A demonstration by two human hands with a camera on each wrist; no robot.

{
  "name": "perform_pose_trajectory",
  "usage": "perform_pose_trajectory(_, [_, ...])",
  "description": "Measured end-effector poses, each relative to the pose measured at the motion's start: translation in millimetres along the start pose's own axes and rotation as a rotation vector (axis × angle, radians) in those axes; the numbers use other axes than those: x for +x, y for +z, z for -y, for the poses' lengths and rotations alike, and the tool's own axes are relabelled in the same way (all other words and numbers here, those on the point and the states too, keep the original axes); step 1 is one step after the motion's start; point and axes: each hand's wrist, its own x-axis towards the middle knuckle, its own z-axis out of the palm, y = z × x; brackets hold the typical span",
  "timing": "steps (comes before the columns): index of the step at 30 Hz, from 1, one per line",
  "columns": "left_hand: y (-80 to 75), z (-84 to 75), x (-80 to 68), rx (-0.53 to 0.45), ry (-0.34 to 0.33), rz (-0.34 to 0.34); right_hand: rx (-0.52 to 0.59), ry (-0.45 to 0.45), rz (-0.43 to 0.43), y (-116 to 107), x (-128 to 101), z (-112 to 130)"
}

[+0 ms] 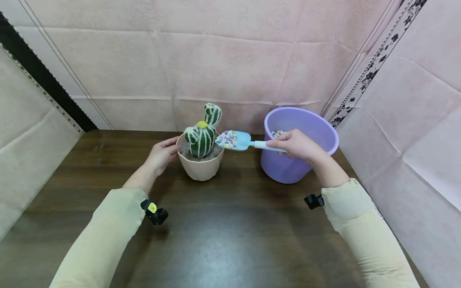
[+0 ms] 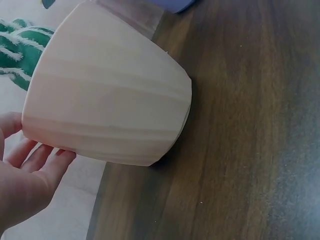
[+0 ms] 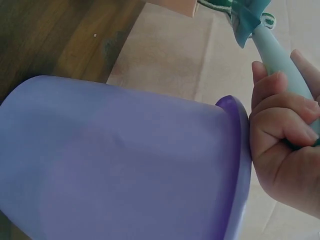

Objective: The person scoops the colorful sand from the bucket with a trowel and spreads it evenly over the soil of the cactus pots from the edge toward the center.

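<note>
head view: right hand (image 1: 297, 145) clenches the light blue plastic scoop (image 1: 240, 141), heaped with coloured pebbles (image 1: 227, 139), at the cactus (image 1: 201, 136) in the beige ribbed pot (image 1: 200, 166). left hand (image 1: 162, 154), fingers relaxed, steadies the pot. tilting early could scatter pebbles onto the dark wooden table (image 1: 223, 224).

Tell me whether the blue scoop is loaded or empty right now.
Loaded. The scoop carries a heap of pastel pebbles in its bowl, held level by the right hand beside the cactus pot.
</note>
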Motion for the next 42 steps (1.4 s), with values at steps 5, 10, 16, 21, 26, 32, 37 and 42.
perform_pose_trajectory(5, [-5.3,0.3,-3.5,0.004,0.004,-0.002,-0.044,0.006,0.003,4,2,4])
perform_pose_trajectory(10, [-10.4,0.6,-7.5,0.011,0.004,0.014,-0.098,-0.007,0.019,9,6,7])
perform_pose_trajectory(16, [-10.2,-1.9,-9.8,0.027,-0.022,0.03,-0.142,-0.018,0.017,9,9,9])
perform_pose_trajectory(21, [-10.1,-2.7,-10.9,0.035,-0.044,0.029,-0.2,-0.016,0.012,7,11,13])
perform_pose_trajectory(26, [-10.3,-2.8,-10.8,0.036,-0.037,0.019,-0.266,-0.023,0.008,7,14,22])
perform_pose_trajectory(32, [-9.7,-2.1,-11.1,0.042,-0.039,0.016,-0.322,-0.022,-0.014,10,19,29])
perform_pose_trajectory(37, [-8.7,-3.0,-10.8,0.033,-0.048,0.001,-0.359,-0.036,-0.035,10,20,35])
perform_pose_trajectory(42, [-8.6,-4.1,-11.0,0.028,-0.054,-0.005,-0.396,-0.063,-0.035,8,19,42])
